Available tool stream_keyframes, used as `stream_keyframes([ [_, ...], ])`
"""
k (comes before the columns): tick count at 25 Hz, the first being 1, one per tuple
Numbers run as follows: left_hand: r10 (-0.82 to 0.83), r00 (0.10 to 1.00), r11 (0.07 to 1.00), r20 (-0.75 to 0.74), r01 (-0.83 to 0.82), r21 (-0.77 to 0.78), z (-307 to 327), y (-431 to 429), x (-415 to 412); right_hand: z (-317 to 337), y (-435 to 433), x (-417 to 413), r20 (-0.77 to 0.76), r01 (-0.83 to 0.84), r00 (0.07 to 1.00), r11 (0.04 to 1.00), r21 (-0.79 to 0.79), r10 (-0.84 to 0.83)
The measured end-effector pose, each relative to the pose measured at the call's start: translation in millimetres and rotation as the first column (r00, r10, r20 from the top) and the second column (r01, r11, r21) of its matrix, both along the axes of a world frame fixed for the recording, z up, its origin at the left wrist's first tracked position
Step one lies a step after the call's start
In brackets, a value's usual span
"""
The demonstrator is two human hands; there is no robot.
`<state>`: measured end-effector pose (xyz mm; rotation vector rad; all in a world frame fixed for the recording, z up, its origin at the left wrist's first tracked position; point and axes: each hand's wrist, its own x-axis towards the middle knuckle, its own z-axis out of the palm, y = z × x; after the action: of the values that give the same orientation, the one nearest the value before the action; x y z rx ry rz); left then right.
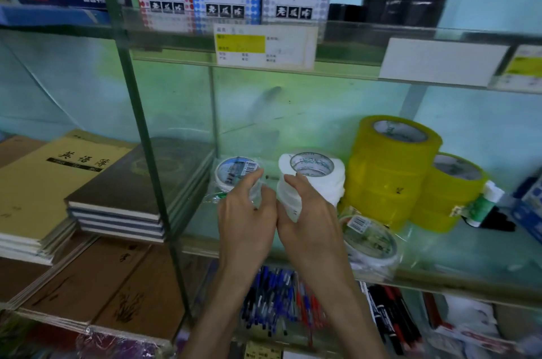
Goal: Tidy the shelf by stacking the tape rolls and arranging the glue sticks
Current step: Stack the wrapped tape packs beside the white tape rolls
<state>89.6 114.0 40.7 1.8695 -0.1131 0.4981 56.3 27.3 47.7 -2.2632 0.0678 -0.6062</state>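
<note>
On the glass shelf (pixel 440 259) my left hand (pixel 246 220) grips a wrapped white tape roll (pixel 231 175) from its near side. Right beside it, my right hand (pixel 308 212) holds the near side of a stack of white tape rolls (pixel 319 176). Another wrapped white roll (pixel 371 241) lies flat near the shelf's front edge, right of my right hand. Two stacks of yellow tape rolls stand further right, a tall one (pixel 390 170) and a shorter one (pixel 451 191). A glue stick (pixel 484 203) with a green label leans against the shorter yellow stack.
A glass divider (pixel 214 112) bounds the compartment on the left; stacked notebooks (pixel 117 191) lie beyond it. An upper glass shelf with price labels (pixel 264 46) hangs overhead. Pens (pixel 272 297) and markers (pixel 393 317) fill the shelf below. A blue box (pixel 531 212) sits at the far right.
</note>
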Motion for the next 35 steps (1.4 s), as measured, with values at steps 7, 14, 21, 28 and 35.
stream_keyframes([
  [7, -0.024, 0.997, 0.999, 0.076, 0.027, -0.039, 1, -37, -28, 9, -56, -42, 0.033, 0.208, 0.977, 0.977, 0.037, -0.209],
  [14, -0.167, 0.985, 0.986, -0.037, 0.168, 0.025, -8, -65, -33, -5, -94, -62, -0.035, 0.356, 0.934, 0.934, 0.037, -0.355],
  [21, -0.225, 0.969, 0.961, -0.101, 0.238, 0.14, -11, -74, -40, -13, -105, -70, -0.171, 0.388, 0.91, 0.921, 0.024, -0.379],
  [28, -0.247, 0.959, 0.931, -0.138, 0.275, 0.241, -18, -74, -41, -22, -98, -64, -0.235, 0.39, 0.9, 0.92, 0.051, -0.368],
  [35, -0.284, 0.948, 0.94, -0.144, 0.305, 0.154, -15, -69, -41, -13, -91, -55, -0.168, 0.359, 0.923, 0.932, 0.055, -0.346],
])
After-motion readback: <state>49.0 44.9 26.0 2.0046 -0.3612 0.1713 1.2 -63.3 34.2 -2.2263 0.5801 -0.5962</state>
